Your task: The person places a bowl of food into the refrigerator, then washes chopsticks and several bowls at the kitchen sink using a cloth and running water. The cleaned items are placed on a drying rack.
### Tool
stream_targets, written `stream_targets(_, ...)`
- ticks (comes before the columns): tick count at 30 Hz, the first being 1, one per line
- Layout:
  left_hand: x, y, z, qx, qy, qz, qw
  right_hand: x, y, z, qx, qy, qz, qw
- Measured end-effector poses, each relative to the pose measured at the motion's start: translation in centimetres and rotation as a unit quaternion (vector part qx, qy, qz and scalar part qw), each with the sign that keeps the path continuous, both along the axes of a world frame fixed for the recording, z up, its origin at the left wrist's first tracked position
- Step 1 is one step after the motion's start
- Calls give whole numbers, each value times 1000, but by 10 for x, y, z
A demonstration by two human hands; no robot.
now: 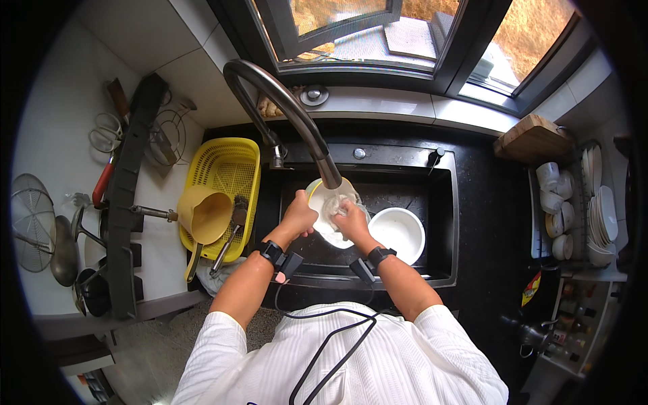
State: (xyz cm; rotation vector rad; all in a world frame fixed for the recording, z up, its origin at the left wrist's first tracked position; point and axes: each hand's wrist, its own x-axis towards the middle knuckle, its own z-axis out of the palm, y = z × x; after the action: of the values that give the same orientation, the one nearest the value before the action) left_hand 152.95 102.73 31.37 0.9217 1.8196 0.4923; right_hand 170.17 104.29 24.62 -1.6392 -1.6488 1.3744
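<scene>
My left hand point(299, 215) grips the left edge of a white bowl point(316, 198) with a yellow rim, held tilted over the black sink point(444, 223). Inside that bowl, my right hand point(353, 223) clasps a pale, crumpled, wet-looking item point(333, 205), perhaps a cloth or scrubber; my fingers partly cover it. The spout of a curved metal faucet point(299, 109) ends right above the bowl, and water seems to run from it. A second white bowl point(399, 235) rests on the sink floor, to the right of my right hand.
Left of the sink stands a yellow plastic basket point(257, 167) with a tan dipper point(202, 215) and a long-handled brush point(238, 217). Utensils hang from a dark wall rack point(126, 202). At right are a wooden cutting board point(531, 139), cups point(554, 190) and racked plates point(602, 212). A cable point(334, 329) crosses my shirt.
</scene>
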Motion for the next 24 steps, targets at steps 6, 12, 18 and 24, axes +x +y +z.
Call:
stream_targets(6,39,-15,-19,224,65,128,964,-13,-7,-10,-212,235,-84,945)
stream_targets(12,1,-8,-7,37,-12,46,998,-4,1,-1,1,-3,15,1000)
stream_targets(18,26,-15,-27,255,106,144,950,-28,-12,-1,-313,352,-116,874)
stream_targets(24,-8,-12,-9,17,28,-23,999,-6,-8,-16,24,17,-1,1000)
